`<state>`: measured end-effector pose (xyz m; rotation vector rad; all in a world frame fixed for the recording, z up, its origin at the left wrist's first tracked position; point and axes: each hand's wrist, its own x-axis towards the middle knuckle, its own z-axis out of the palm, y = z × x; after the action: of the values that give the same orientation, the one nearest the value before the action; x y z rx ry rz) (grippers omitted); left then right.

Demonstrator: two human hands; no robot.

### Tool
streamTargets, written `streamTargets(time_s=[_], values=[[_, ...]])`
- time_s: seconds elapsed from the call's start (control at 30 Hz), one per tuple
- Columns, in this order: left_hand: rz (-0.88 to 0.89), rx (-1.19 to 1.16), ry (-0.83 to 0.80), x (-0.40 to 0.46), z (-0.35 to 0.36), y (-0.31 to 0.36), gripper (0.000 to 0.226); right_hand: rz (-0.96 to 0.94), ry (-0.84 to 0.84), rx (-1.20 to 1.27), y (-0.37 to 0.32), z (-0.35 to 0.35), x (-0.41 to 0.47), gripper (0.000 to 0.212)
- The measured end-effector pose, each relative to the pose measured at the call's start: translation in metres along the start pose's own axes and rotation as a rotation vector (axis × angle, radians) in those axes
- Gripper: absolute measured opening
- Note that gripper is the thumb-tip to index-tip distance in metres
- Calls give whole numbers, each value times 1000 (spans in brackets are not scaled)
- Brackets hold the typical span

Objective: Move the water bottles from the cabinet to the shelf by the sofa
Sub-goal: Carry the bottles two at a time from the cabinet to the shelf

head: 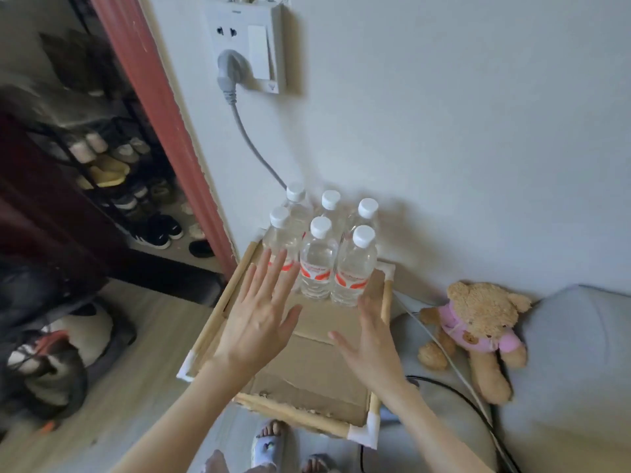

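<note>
Several clear water bottles (316,264) with white caps and red-and-white labels stand upright in two rows at the back of the shelf (314,367), against the wall. The shelf top is brown cardboard in a frame of wooden rods with white corner joints. My left hand (256,319) hovers open, fingers spread, in front of the left bottle of the front row; whether it touches is unclear. My right hand (367,339) is open too, palm turned inward, just below the front right bottle. Neither hand holds anything.
A grey sofa (563,353) with a teddy bear (478,332) in a pink shirt lies right of the shelf. Cables run over the sofa arm. A wall socket (246,46) with a grey plug sits above. A shoe rack (112,172) stands behind the red door frame at left.
</note>
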<state>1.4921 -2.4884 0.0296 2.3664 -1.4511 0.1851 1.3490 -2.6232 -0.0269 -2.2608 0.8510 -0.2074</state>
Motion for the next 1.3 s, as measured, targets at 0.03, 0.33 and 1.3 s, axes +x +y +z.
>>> streamTargets(time_s=[0.03,0.33,1.3], values=[[-69,9,-32,-23,6,0,66,-14,-57,-59,2,6,-9,80],[-672,140,-131,-218,-23,-12,59,-583,-464,-330,-78,86,-65,88],[-2330,318,588,-930,-200,171,74,-1954,-1259,-300,-394,425,-735,83]])
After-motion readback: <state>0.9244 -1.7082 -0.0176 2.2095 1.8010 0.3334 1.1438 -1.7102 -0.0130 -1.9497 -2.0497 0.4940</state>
